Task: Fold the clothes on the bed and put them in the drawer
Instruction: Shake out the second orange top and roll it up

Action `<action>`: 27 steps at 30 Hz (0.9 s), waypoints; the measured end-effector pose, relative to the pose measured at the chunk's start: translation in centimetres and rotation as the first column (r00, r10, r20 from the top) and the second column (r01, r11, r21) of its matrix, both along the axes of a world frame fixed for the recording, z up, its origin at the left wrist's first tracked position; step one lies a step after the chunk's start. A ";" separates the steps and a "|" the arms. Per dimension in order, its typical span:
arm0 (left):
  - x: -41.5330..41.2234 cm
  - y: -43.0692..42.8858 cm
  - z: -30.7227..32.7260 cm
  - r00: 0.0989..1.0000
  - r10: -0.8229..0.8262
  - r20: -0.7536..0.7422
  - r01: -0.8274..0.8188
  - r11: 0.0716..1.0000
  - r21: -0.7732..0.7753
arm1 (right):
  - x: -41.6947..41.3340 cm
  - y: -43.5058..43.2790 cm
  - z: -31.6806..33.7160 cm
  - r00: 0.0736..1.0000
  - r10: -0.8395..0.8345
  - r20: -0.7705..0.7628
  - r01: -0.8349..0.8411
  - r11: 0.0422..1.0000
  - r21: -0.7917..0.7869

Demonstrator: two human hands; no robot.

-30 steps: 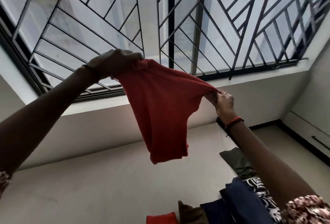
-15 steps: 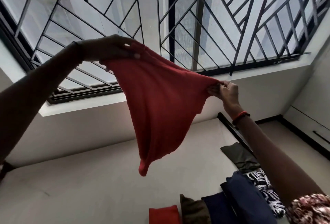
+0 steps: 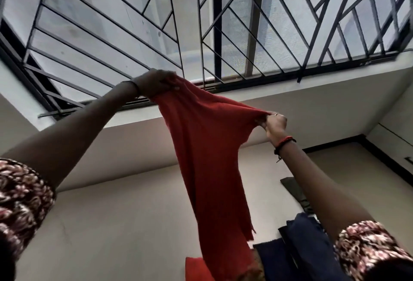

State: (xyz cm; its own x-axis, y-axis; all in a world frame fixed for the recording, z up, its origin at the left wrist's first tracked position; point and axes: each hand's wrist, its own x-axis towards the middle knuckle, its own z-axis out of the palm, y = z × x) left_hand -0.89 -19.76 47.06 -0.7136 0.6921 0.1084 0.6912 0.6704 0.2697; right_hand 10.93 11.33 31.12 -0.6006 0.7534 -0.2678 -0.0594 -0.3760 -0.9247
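I hold a red garment (image 3: 210, 157) up in the air in front of the window. My left hand (image 3: 154, 82) grips its upper left corner. My right hand (image 3: 274, 124) pinches its right corner a little lower. The cloth hangs down long between them, and its lower end reaches the pile at the bottom. The bed (image 3: 111, 224) lies below, covered in a pale sheet. No drawer is in view.
More clothes lie on the bed at the lower right: a dark blue piece (image 3: 308, 249), a folded red piece (image 3: 194, 269), a dark olive piece (image 3: 295, 191). A barred window (image 3: 223, 23) fills the top. A pale wall with a ledge (image 3: 312, 83) runs under it.
The garment now hangs out longer and straighter, with its bottom end dropped to the pile. Both hands sit lower in the view and the camera has tilted down slightly.
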 end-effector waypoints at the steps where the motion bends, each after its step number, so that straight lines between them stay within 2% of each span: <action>1: -0.2 0.6 -0.3 1.000 -0.006 -0.002 0.006 1.000 -0.002 | -0.6 0.9 -0.1 1.000 -0.025 0.001 0.025 1.000 0.013; 6: 0.3 2.7 -2.2 0.996 0.031 -0.081 -0.027 0.998 0.053 | -1.0 4.0 0.7 0.993 -0.112 -0.043 0.115 0.989 0.089; 9: 1.6 2.8 -4.4 0.959 0.039 -0.279 -0.050 0.998 -0.035 | 0.7 4.4 -0.2 0.990 -0.121 -0.070 0.128 0.985 0.114; 12: 2.7 1.1 -8.4 0.949 -0.040 -0.314 0.049 0.999 0.019 | 3.1 3.7 -4.0 0.991 -0.095 -0.092 0.109 0.982 0.153; 14: 3.4 -0.9 -12.4 0.930 -0.107 -0.352 0.118 0.993 0.010 | 4.9 2.6 -8.4 0.999 -0.031 0.011 0.027 0.974 0.224; 15: 3.6 -2.2 -14.9 0.913 -0.135 -0.384 0.143 0.990 -0.006 | 5.9 1.9 -10.8 0.994 -0.009 0.111 -0.024 0.954 0.299; 17: 4.4 -5.2 -20.5 0.901 -0.172 -0.399 0.176 0.984 -0.026 | 8.2 -0.2 -15.9 0.938 -0.007 0.345 -0.170 0.862 0.478; 20: 6.5 -10.7 -30.1 0.905 -0.211 -0.370 0.207 0.977 -0.052 | 12.1 -4.7 -23.6 0.856 0.048 0.515 -0.403 0.687 0.605; 23: 9.6 -16.9 -39.4 0.936 -0.223 -0.272 0.185 0.970 -0.159 | 16.5 -9.5 -31.5 0.727 0.177 0.663 -0.645 0.505 0.573; 24: 11.0 -19.1 -43.1 0.952 -0.203 -0.228 0.160 0.967 -0.197 | 17.9 -11.0 -34.9 0.674 0.207 0.709 -0.717 0.413 0.561; 27: 15.3 -24.0 -51.7 0.986 -0.134 -0.100 0.105 0.962 -0.253 | 20.9 -14.8 -42.0 0.586 0.282 0.760 -0.810 0.219 0.544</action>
